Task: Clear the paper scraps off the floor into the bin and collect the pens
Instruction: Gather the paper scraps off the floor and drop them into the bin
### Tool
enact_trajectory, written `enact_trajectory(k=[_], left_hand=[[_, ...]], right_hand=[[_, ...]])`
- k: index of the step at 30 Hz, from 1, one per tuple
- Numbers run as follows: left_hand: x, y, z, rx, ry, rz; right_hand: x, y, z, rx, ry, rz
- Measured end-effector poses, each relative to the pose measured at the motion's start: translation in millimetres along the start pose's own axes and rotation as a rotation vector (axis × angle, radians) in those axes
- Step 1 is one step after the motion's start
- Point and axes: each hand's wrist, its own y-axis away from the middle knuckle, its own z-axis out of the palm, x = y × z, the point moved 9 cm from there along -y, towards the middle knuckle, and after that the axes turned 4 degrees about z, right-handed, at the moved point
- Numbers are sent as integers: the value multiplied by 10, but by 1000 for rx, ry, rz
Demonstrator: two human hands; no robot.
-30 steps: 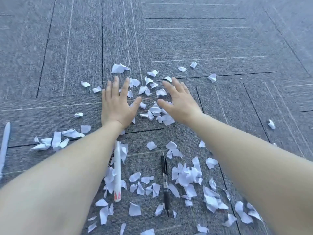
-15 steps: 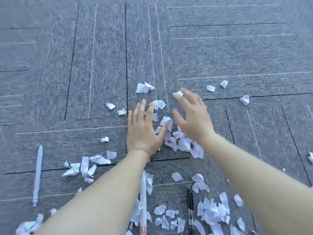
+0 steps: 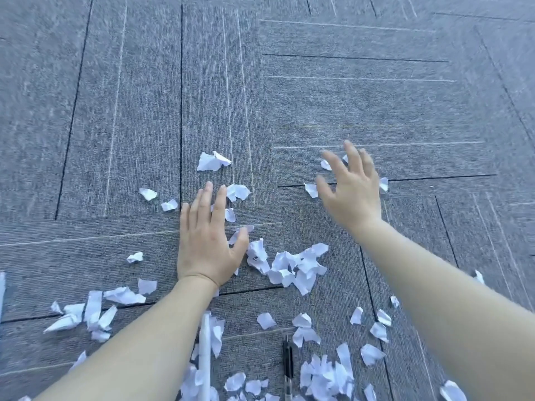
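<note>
Two bare hands work over the grey carpet-tile floor point(image 3: 347, 111). Left hand point(image 3: 207, 250): grip flat and wide, palm down, holding nothing. Right hand point(image 3: 351, 192): grip spread wide and raised off the floor, empty, motion-blurred. Between and just beside the two grips lies a gathered heap of crumpled white paper scraps point(image 3: 292, 267); single scraps sit ahead of each grip's fingertips, and more are scattered behind both wrists. Behind the left wrist lies a slim white pen point(image 3: 204, 357); behind and between the forearms, a black pen point(image 3: 287, 363). No bin is in view. Judged progress: early; scraps partly heaped, none binned, both pens uncollected. Scraps appear small, torn, light and easily scattered.
</note>
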Motion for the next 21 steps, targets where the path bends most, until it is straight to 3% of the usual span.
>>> enact_trajectory(k=[2,4,7,9,11,12,14,17,19,21], left_hand=[[15,-5,-6,8,1,0],[27,-13,-13,12,8,4],[24,-2,-19,14,19,5],[20,8,-18,16,23,2],[15,3,-21,21,20,2],[12,-5,-19,26,19,4],[10,-9,-13,36,17,8],[18,5,-5,45,21,9],[23,5,-11,53,22,10],[29,3,-18,54,27,13]], right_hand=[[220,-358,147,-120,46,99],[230,-383,243,-180,-22,83],[-54,65,263,-173,-171,-73],[-309,603,187,-150,-177,-280],[-353,922,31,-43,-185,-388],[-239,873,-42,16,-206,-338],[219,553,-102,91,-148,-29],[892,201,6,-40,-87,386],[903,242,76,-61,-172,406],[590,477,121,-49,-252,255]])
